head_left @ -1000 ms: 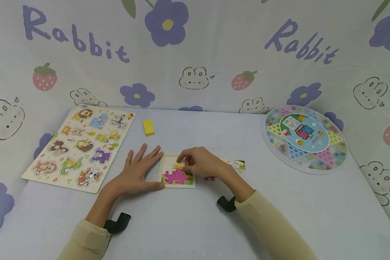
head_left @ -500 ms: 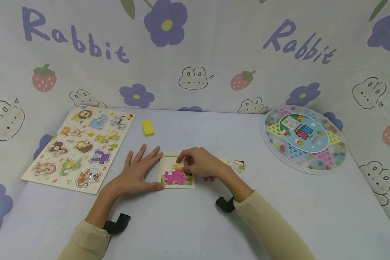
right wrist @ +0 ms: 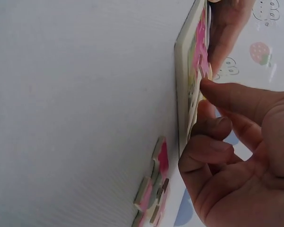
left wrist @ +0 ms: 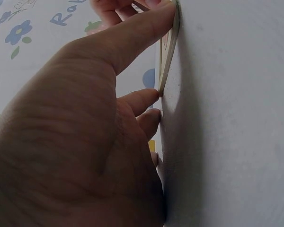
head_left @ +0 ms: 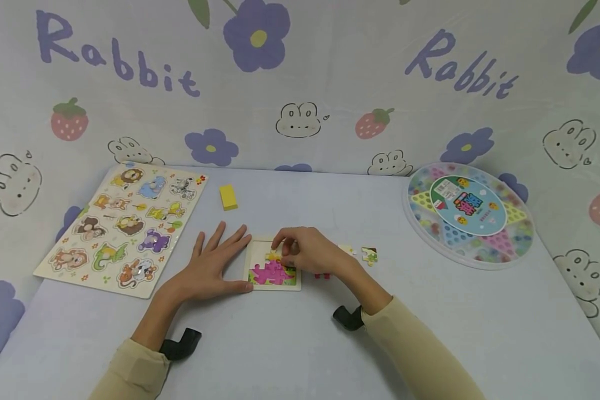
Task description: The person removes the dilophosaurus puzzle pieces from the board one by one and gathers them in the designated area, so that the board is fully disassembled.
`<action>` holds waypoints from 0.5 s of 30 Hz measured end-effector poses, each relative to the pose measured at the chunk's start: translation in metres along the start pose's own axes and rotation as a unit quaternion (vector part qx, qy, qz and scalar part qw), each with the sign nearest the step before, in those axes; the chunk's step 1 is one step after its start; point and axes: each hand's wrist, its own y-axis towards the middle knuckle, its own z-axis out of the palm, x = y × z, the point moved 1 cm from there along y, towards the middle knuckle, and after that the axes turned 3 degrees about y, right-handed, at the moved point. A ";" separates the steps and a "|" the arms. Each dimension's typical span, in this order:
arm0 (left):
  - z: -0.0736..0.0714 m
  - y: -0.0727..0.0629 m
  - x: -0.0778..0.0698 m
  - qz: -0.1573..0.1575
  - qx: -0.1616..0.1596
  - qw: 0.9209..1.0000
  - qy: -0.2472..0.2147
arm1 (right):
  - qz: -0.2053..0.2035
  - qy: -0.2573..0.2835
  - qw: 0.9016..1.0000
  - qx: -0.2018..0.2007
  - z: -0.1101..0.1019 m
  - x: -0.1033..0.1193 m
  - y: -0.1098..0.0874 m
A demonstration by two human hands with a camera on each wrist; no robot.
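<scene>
Moved since half a second ago: hardly a thing; both hands stay in the same spots, and the whole view has only jiggled a tiny bit.
Puzzle tray: the small, square, pale puzzle tray (head_left: 258, 250) lies flat on the white table (head_left: 280, 344), right in front of the person and between the two hands.
Dinosaur picture: the bright pink dinosaur picture (head_left: 267, 274), with green around it, fills the near part of the tray; the far left part shows bare pale board.
Left hand: the left hand (head_left: 207, 272) is spread wide, not gripping; its thumb touches the tray's near left corner and its pointing finger touches the far left corner.
Right hand: the right hand (head_left: 310, 253) is over the tray's right side and pinches a small yellow jigsaw piece (head_left: 272, 256) with thumb and finger, just above the pink part; its other fingers are curled, and they hide some of the piece.
Loose bits: a green and cream jigsaw piece (head_left: 369, 255) lies to the right, near the right wrist; pink jigsaw pieces (right wrist: 163, 156) lie close to the tray, partly under the right hand.
Yellow block: a little yellow box-shaped block (head_left: 228, 197) sits behind the left hand.
Animal board: a big cream board with animal pictures (head_left: 105, 280) lies on the left.
Round box: a big, round, see-through box with a blue label (head_left: 468, 205) lies far right.
</scene>
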 end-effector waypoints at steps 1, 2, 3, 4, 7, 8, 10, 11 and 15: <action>0.000 0.000 0.000 0.000 0.000 1.000 0.000 | -0.003 0.001 1.000 0.000 0.000 0.000 -0.001; 0.000 0.000 0.000 0.000 0.000 1.000 0.001 | -0.007 0.001 1.000 -0.001 -0.001 0.001 -0.001; 0.000 0.000 0.000 0.000 0.000 1.000 0.002 | -0.009 0.002 1.000 -0.001 -0.001 0.001 -0.001; 0.000 0.000 0.000 0.000 0.001 1.000 0.003 | -0.010 0.004 1.000 -0.002 -0.001 0.001 -0.002; 0.000 0.000 0.000 0.000 0.001 1.000 0.004 | -0.012 0.011 1.000 -0.005 -0.001 0.002 -0.002; 0.000 0.000 0.000 0.001 0.001 1.000 0.005 | -0.012 0.014 1.000 -0.007 -0.001 0.002 -0.001; -0.001 0.000 0.000 0.001 0.001 1.000 0.005 | -0.011 0.019 1.000 -0.011 0.000 0.002 -0.001; -0.001 0.000 -0.001 0.001 0.000 1.000 0.005 | -0.012 0.020 1.000 -0.013 0.000 0.001 -0.001; -0.001 0.000 -0.001 0.001 0.000 1.000 0.002 | -0.008 0.025 0.999 -0.024 0.000 0.000 -0.001</action>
